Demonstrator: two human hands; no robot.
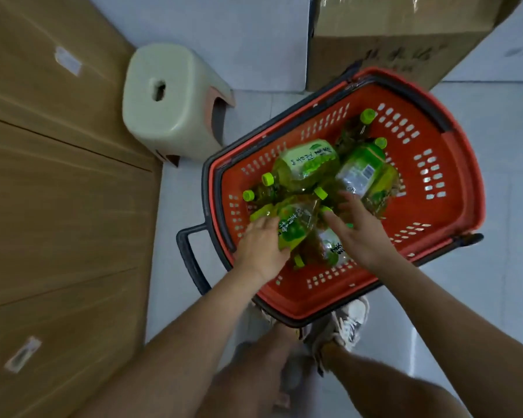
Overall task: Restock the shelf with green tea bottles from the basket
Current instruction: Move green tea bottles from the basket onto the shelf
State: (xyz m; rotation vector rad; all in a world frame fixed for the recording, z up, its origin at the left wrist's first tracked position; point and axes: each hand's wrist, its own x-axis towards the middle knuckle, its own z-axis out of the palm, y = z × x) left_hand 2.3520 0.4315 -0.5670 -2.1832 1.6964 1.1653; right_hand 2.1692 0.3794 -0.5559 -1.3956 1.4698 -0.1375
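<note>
A red plastic basket (435, 164) with dark handles stands on the floor and holds several green tea bottles with lime caps. My left hand (261, 250) grips one bottle (296, 224) lying near the basket's near-left side, fingers curled around its labelled body. My right hand (357, 230) reaches into the pile beside it with fingers spread, touching the bottles; what it has hold of, if anything, is hidden under the palm. Other bottles (308, 162) lie crosswise further in. No shelf is in view.
A cream plastic stool (169, 104) stands left of the basket. Wooden cabinet fronts (58, 176) fill the left side. A large cardboard box (390, 37) sits behind the basket. My legs and a sneaker (349, 324) are below it on the pale tile floor.
</note>
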